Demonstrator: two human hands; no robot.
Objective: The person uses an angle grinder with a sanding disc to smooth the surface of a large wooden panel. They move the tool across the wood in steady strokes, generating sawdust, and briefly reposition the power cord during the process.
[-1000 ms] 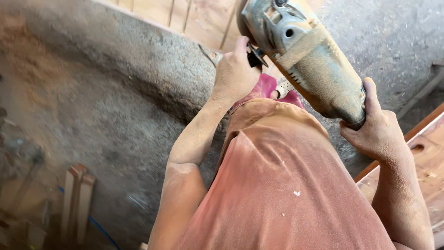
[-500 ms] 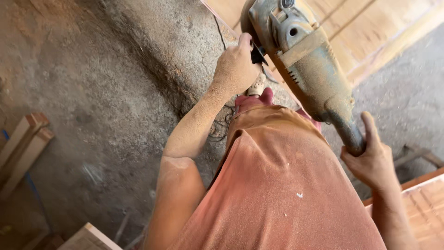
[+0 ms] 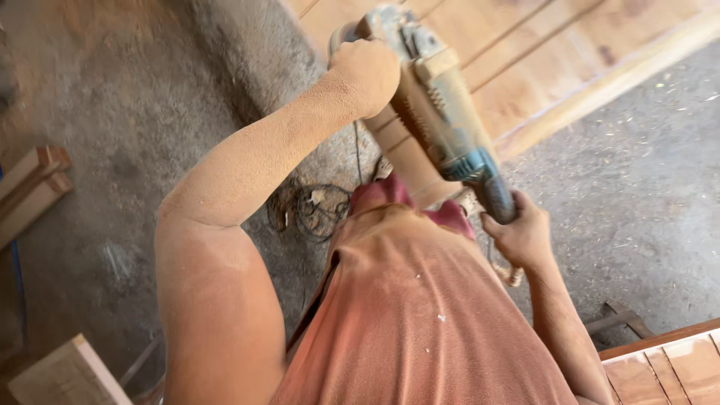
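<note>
I hold a large, dust-coated angle grinder (image 3: pixel 439 120) in both hands. My left hand (image 3: pixel 369 73) is wrapped around its side handle near the head, at the top middle. The rear grip is in my right hand (image 3: pixel 519 236), at the right of the middle. The tool's head hangs over a paneled wooden door (image 3: pixel 540 67) lying flat on the floor. My arms and my orange shirt (image 3: pixel 420 322) are covered in sawdust. The disc itself is hidden behind the tool and my left hand.
A tangled dark power cord (image 3: pixel 315 210) lies on the dusty concrete floor (image 3: pixel 645 217). Wooden battens (image 3: pixel 30 191) lie at the left, a wood block (image 3: pixel 64 375) at the bottom left, and another paneled wood piece (image 3: pixel 667 364) at the bottom right.
The view has swung, and the grinder has shifted left and lower in the picture. The paneled door now fills the top right. Both hands have kept their grip.
</note>
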